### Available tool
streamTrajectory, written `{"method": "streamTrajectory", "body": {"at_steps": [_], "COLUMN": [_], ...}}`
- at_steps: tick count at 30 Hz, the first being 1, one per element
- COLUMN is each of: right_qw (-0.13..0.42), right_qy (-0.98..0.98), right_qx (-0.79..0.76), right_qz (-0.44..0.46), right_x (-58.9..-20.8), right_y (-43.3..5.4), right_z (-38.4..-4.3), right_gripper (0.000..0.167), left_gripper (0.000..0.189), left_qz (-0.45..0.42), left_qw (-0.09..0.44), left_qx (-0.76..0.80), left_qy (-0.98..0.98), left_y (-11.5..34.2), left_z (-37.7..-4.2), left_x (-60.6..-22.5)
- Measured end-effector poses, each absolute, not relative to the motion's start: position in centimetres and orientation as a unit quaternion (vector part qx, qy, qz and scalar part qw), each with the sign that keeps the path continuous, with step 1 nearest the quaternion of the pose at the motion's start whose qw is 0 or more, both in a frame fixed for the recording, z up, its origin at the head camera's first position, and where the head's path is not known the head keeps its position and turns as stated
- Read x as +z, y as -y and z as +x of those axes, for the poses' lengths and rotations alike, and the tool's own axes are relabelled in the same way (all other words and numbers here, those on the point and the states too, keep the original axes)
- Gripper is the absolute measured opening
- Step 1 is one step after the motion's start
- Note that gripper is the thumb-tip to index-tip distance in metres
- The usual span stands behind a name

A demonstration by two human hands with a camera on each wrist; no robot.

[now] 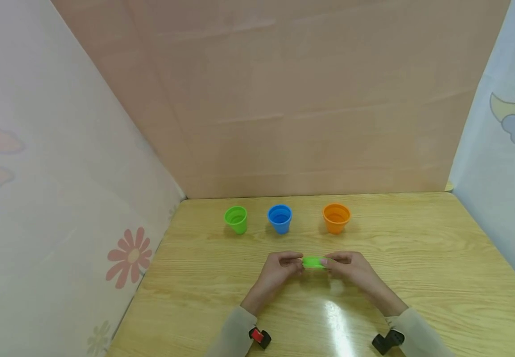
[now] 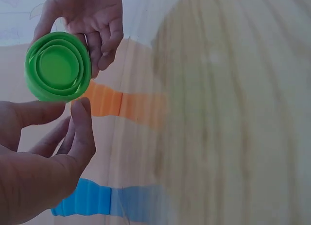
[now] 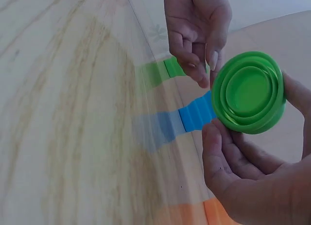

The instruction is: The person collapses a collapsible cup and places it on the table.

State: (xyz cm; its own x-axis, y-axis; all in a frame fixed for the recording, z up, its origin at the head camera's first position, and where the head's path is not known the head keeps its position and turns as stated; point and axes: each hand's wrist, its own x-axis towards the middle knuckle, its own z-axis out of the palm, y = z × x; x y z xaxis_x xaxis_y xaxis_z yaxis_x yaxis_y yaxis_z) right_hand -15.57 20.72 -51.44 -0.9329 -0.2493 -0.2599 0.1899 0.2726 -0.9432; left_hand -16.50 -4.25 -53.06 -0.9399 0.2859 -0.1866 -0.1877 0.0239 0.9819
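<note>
A light-green collapsible cup [image 1: 313, 262], folded flat into stacked rings, is held up over the table between the two hands. My right hand [image 3: 262, 171] grips it by the rim, thumb on one side and fingers on the other; in the right wrist view its open face shows concentric rings. My left hand [image 2: 53, 162] is at the opposite edge of the folded cup, fingers loosely bent and fingertips right at the rim. Beyond the hands stand a green cup [image 1: 237, 220], a blue cup [image 1: 280, 219] and an orange cup [image 1: 336, 218], all unfolded and upright.
The wooden table [image 1: 186, 277] meets a tan backdrop [image 1: 306, 114] behind the row of cups. A pale patterned wall [image 1: 61, 208] borders the left side and another [image 1: 498, 198] the right. Light glares off the tabletop between the forearms.
</note>
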Motion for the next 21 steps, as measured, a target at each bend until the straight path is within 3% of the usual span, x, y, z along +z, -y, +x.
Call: {"method": "streamTrajectory", "body": {"at_steps": [7, 21], "right_qw": [0.221, 0.291], "right_qy": [-0.741, -0.705], "right_qx": [-0.632, -0.642], "right_qz": [-0.042, -0.074], "right_x": [-51.43, -51.56], "right_y": [-20.86, -20.51], "right_z": [-15.9, -16.47], "right_gripper": [0.054, 0.063], "left_gripper": [0.036, 0.025], "left_qz": [0.085, 0.083], "left_qw": [0.154, 0.145], "left_qx": [0.668, 0.64], "left_qy": [-0.723, -0.75], "left_y": [4.48, 5.17], "left_z": [-16.51, -16.86], "left_x": [-52.85, -52.86]}}
